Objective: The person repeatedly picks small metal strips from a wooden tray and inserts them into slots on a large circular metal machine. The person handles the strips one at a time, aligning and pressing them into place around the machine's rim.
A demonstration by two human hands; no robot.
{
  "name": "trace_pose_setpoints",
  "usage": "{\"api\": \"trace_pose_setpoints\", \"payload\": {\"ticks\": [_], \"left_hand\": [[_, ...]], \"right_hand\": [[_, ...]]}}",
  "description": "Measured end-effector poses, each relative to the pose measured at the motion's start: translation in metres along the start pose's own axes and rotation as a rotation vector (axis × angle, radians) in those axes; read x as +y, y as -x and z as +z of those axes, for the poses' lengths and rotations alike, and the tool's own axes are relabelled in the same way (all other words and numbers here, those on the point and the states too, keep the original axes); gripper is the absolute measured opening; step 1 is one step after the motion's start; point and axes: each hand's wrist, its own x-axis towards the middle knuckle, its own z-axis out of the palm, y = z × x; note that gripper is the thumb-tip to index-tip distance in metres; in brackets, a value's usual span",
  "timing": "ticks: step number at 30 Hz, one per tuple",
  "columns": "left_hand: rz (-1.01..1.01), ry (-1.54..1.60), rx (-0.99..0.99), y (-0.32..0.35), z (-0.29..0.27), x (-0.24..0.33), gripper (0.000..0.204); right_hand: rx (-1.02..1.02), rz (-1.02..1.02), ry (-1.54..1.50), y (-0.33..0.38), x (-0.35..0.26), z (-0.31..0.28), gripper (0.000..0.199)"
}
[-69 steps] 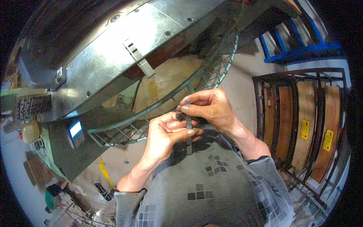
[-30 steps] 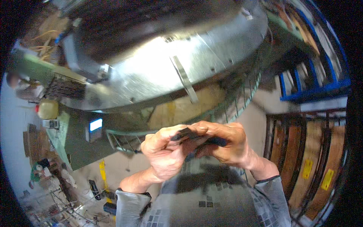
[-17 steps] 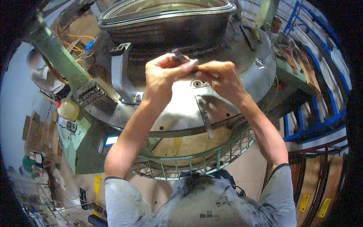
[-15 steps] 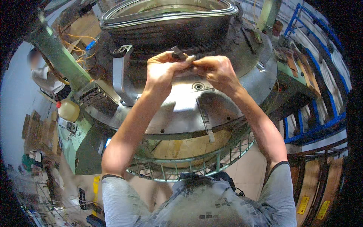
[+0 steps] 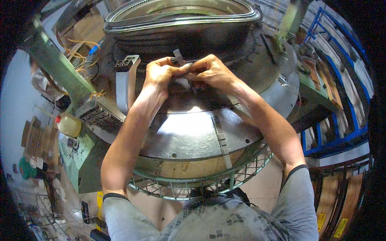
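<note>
Both hands meet at the dark band of a big round machine: the left hand point(image 5: 161, 74) and the right hand point(image 5: 211, 72) pinch a small, thin metal strip point(image 5: 178, 56) between thumbs and fingertips, its pale end sticking up just above the knuckles. The strip looks light, stiff and narrow, probably slick with oil, so it seems best held near its lower end, close to the machine. Beneath the forearms spreads a shiny steel plate point(image 5: 189, 132) with a green wire guard point(image 5: 241, 170) under its rim. A grey bracket point(image 5: 125, 82) stands left of the hands; a yellowish bottle point(image 5: 69, 124) sits farther left, and blue racks point(image 5: 341, 120) rise on the right.
</note>
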Motion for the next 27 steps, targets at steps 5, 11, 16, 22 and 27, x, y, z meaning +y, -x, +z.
{"api": "trace_pose_setpoints", "payload": {"ticks": [5, 11, 16, 22, 27], "left_hand": [[-0.008, 0.274, 0.110, 0.001, 0.007, -0.001, 0.013], [0.704, -0.397, 0.094, 0.018, 0.022, 0.006, 0.013], [1.132, -1.345, 0.334, 0.013, 0.021, 0.012, 0.010], [0.957, -1.442, 0.352, 0.006, 0.008, -0.008, 0.010], [0.977, -1.447, 0.309, 0.005, 0.008, -0.011, 0.010]], "right_hand": [[0.123, 0.158, -0.221, 0.002, -0.005, -0.002, 0.016], [0.309, 0.039, 0.028, -0.013, 0.006, 0.001, 0.016], [0.465, -0.124, 0.376, -0.032, 0.027, 0.017, 0.020], [0.607, -0.240, 0.517, -0.023, 0.038, 0.028, 0.019], [0.572, -0.209, 0.523, -0.021, 0.030, 0.029, 0.018]]}}
